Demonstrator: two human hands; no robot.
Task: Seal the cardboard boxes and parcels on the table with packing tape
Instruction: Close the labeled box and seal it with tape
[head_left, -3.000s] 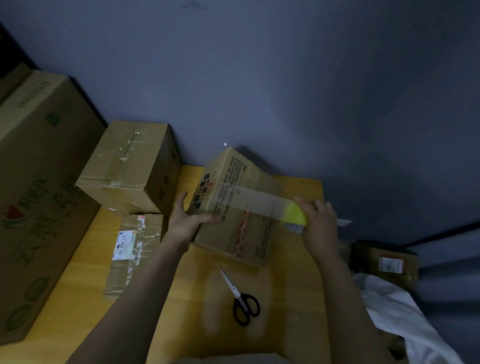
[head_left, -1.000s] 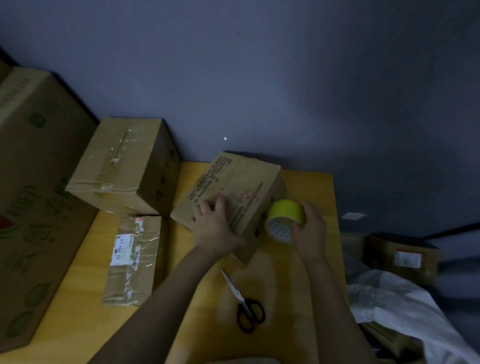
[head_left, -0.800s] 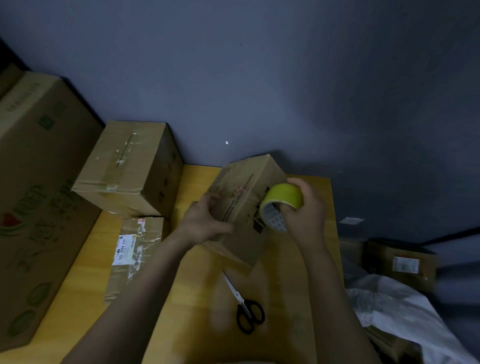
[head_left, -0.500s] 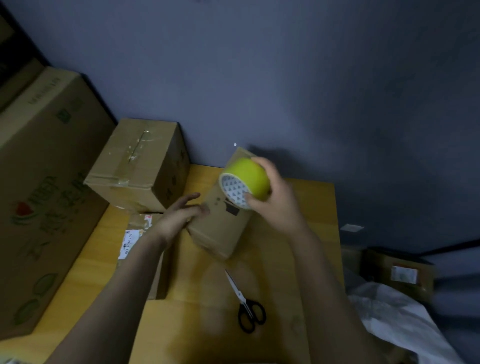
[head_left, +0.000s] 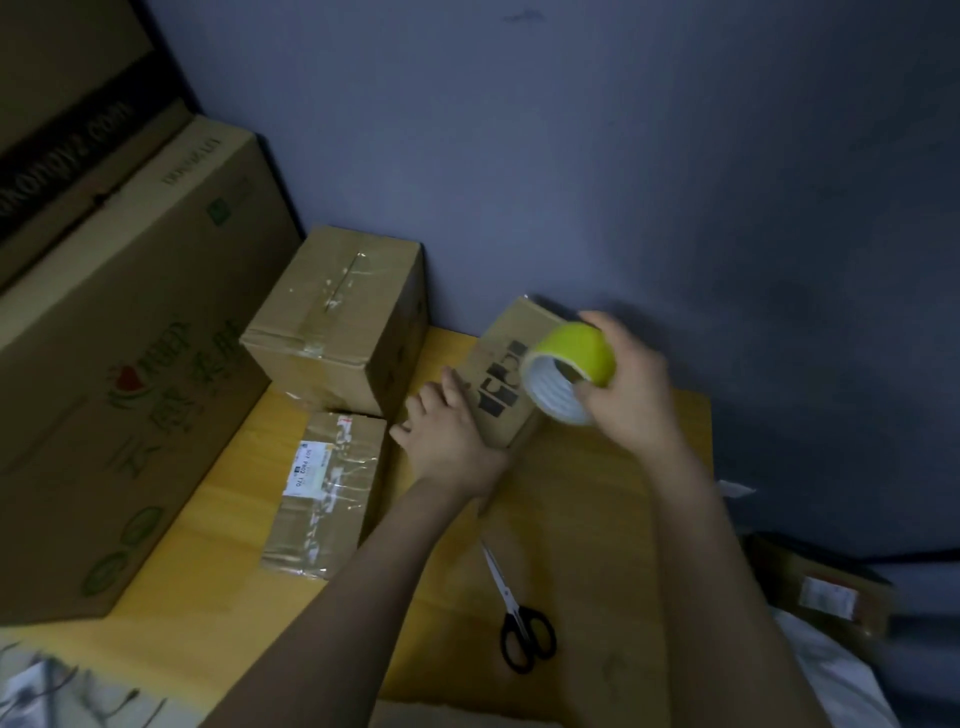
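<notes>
A small cardboard box (head_left: 506, 358) with black handling marks stands on the yellow table (head_left: 587, 509), tilted against the wall. My left hand (head_left: 447, 431) rests on its near left side with fingers spread. My right hand (head_left: 631, 389) grips a yellow roll of packing tape (head_left: 569, 366) just in front of the box's right end, core facing me. A flat parcel (head_left: 324, 486) with a white label and clear tape lies to the left. Behind it stands a taped cardboard box (head_left: 337, 317).
Black-handled scissors (head_left: 514, 608) lie on the table near my right forearm. A large printed carton (head_left: 109, 353) fills the left side. Beyond the table's right edge sit a labelled parcel (head_left: 826, 590) and white cloth (head_left: 831, 675). A grey wall closes the back.
My hands turned the small box from lying flat to standing on end. My right hand carried the tape roll over the box. My view shifted left.
</notes>
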